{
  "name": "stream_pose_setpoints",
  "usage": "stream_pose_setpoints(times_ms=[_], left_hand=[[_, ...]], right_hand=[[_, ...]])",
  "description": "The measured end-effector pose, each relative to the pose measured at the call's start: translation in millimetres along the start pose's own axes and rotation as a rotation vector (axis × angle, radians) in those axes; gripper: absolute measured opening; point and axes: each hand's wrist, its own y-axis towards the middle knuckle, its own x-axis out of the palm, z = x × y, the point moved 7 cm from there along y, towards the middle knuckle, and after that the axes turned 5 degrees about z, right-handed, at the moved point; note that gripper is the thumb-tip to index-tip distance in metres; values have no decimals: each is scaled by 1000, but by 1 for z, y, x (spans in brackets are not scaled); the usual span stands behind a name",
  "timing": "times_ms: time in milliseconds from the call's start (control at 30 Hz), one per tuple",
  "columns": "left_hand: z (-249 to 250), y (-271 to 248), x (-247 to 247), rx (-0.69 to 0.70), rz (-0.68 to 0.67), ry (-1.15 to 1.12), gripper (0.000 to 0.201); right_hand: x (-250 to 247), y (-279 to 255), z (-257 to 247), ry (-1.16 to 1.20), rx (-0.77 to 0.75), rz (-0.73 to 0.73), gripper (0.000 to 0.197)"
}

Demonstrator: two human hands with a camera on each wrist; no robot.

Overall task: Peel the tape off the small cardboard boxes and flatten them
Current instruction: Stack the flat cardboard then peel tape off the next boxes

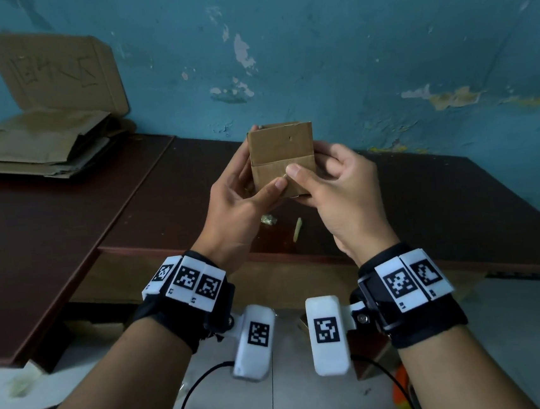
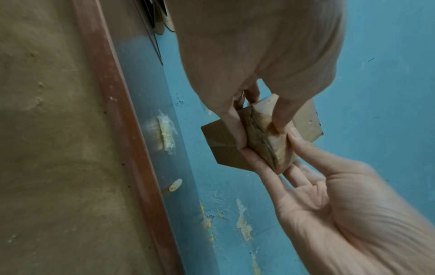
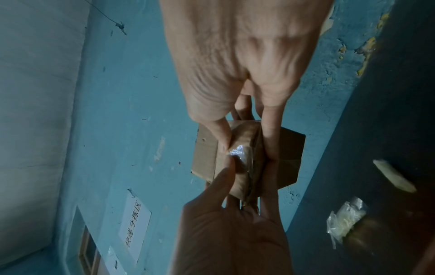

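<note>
Nearest to me, I see both forearms reaching forward with marker-covered wrist bands (image 1: 413, 281) strapped on and white camera pods hanging beneath them, cables trailing down toward the floor. Just beyond, my left hand (image 1: 239, 204) and right hand (image 1: 336, 188) meet around one small cardboard box (image 1: 282, 157), held in the air above the dark brown table (image 1: 427, 209) rather than resting on it. The left hand cups the box from its left side, fingers wrapped behind it and thumb laid across the lower front face; the right hand grips the other side, its thumb tip (image 1: 292, 170) pressed on the front panel just below the horizontal seam, touching the left thumb. From the left wrist view the underside of the box (image 2: 261, 134) shows a taped seam, glossy and wrinkled, with fingers of both hands pinching along it (whether a tape edge is already lifted I cannot tell). The right wrist view shows the same shiny tape (image 3: 242, 148) catching light between the two thumbs. On the table under the hands lie a crumpled wad of clear tape (image 1: 268, 219) and a small pale rolled strip (image 1: 297, 229), near each other but apart. Farther back at the left, a stack of flattened cardboard (image 1: 42, 147) sits on the table, with a cardboard sheet bearing handwriting (image 1: 57, 69) leaning on the peeling blue wall (image 1: 378, 45)
</note>
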Motion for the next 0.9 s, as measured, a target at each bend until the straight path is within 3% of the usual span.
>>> stream_pose_setpoints(times_ms=[267, 467, 667, 900], left_hand=[[7, -3, 4, -31, 59, -43, 51], [3, 2, 0, -3, 49, -40, 66], [1, 4, -2, 8, 21, -35, 78], [1, 1, -1, -7, 3, -49, 84]], right_hand=[[0, 2, 2, -1, 41, -27, 57], [0, 0, -3, 21, 76, -101, 68], [2, -2, -5, 74, 71, -66, 42], [3, -1, -5, 45, 38, -57, 55]])
